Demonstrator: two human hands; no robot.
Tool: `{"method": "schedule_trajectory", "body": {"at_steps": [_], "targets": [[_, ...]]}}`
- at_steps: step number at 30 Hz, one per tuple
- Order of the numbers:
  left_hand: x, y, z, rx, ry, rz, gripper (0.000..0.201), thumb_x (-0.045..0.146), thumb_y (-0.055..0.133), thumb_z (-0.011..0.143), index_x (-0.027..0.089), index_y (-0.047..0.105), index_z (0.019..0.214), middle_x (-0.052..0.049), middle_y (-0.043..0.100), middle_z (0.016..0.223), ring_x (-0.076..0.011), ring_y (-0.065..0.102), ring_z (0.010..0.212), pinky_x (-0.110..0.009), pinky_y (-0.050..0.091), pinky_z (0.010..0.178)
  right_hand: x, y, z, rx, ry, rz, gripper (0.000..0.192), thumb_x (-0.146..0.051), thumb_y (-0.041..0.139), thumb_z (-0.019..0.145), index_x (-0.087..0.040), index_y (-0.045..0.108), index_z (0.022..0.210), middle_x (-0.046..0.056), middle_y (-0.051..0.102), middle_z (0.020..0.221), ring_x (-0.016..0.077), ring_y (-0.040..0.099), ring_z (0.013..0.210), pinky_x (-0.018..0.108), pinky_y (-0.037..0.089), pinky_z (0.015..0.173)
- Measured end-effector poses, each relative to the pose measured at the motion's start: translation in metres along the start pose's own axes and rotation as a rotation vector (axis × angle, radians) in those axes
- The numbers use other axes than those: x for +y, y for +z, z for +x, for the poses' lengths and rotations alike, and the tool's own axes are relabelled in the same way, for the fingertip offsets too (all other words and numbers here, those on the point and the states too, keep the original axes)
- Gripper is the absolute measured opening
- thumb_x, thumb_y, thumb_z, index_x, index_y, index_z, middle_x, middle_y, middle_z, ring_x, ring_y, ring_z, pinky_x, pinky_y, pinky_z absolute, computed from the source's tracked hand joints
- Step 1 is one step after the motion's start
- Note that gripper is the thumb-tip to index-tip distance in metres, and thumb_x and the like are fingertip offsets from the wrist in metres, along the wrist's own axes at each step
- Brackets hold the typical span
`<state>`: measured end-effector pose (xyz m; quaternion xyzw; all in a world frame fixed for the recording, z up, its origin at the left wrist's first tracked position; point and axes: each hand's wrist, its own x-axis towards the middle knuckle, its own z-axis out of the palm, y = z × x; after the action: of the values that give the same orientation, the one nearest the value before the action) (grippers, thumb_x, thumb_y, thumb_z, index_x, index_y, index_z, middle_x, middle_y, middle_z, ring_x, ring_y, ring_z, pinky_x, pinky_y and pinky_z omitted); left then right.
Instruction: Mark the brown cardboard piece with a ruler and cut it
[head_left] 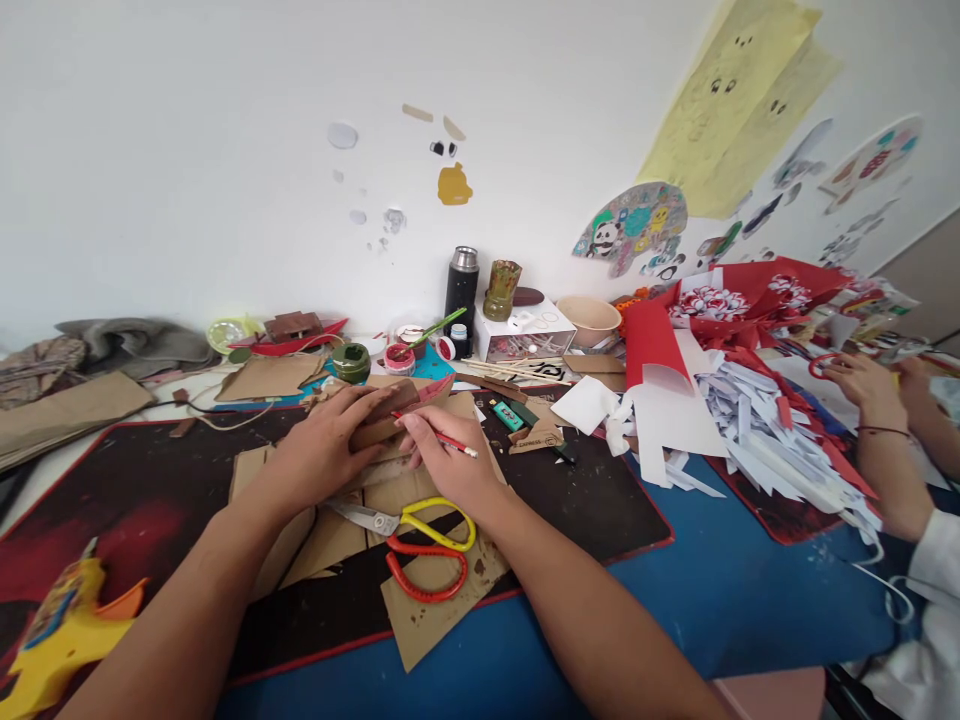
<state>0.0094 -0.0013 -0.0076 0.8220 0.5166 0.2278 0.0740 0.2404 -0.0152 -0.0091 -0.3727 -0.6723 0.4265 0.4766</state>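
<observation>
Head view: left hand (322, 450) palm-down, fingers curled over folded cardboard piece (382, 420), pinning it to the bench (720, 590), right hand (450, 465) closed on red pencil (454, 443), tip pointing right, touching the cardboard's right edge, scissors (420, 545) just below both wrists.

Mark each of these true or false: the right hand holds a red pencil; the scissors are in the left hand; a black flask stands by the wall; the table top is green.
1. The right hand holds a red pencil. True.
2. The scissors are in the left hand. False: they lie on cardboard; that hand rests on a cardboard piece.
3. A black flask stands by the wall. True.
4. The table top is green. False: blue.
</observation>
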Motion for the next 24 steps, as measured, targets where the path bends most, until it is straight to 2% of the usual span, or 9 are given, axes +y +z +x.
{"method": "schedule_trajectory", "body": {"at_steps": [12, 16, 20, 24], "targets": [[-0.0025, 0.0029, -0.0005, 0.016, 0.031, -0.001, 0.067, 0.057, 0.059, 0.105, 0.035, 0.055, 0.169, -0.013, 0.064, 0.161, -0.0381, 0.068, 0.139, -0.049, 0.060, 0.109, -0.0032, -0.0001, -0.0001, -0.031, -0.059, -0.005, 0.037, -0.050, 0.056, 0.114, -0.024, 0.074, 0.095, 0.000, 0.076, 0.081, 0.0144, 0.073, 0.062, 0.027, 0.055, 0.063], [-0.0018, 0.0017, -0.0004, 0.010, 0.025, 0.004, 0.068, 0.056, 0.058, 0.106, 0.036, 0.052, 0.171, -0.013, 0.063, 0.161, -0.0384, 0.068, 0.139, -0.050, 0.060, 0.108, -0.0029, 0.0001, 0.0004, -0.007, -0.030, -0.009, 0.038, -0.053, 0.057, 0.114, -0.024, 0.075, 0.097, 0.000, 0.078, 0.082, 0.0141, 0.073, 0.061, 0.026, 0.055, 0.061], [-0.0022, 0.0019, -0.0003, 0.006, 0.011, 0.010, 0.066, 0.056, 0.057, 0.105, 0.033, 0.056, 0.167, -0.014, 0.064, 0.161, -0.0383, 0.069, 0.137, -0.049, 0.061, 0.107, -0.0029, 0.0000, 0.0013, 0.015, 0.010, -0.014, 0.044, -0.061, 0.057, 0.112, -0.024, 0.076, 0.097, 0.000, 0.078, 0.082, 0.0141, 0.073, 0.061, 0.025, 0.056, 0.060], [-0.0026, 0.0030, 0.0000, 0.018, 0.023, 0.008, 0.067, 0.055, 0.058, 0.105, 0.033, 0.055, 0.168, -0.014, 0.065, 0.159, -0.0378, 0.069, 0.136, -0.049, 0.060, 0.108, -0.0018, 0.0001, 0.0009, 0.001, -0.013, -0.018, 0.046, -0.062, 0.056, 0.113, -0.024, 0.077, 0.097, 0.001, 0.079, 0.082, 0.0147, 0.073, 0.061, 0.026, 0.056, 0.061]]}}
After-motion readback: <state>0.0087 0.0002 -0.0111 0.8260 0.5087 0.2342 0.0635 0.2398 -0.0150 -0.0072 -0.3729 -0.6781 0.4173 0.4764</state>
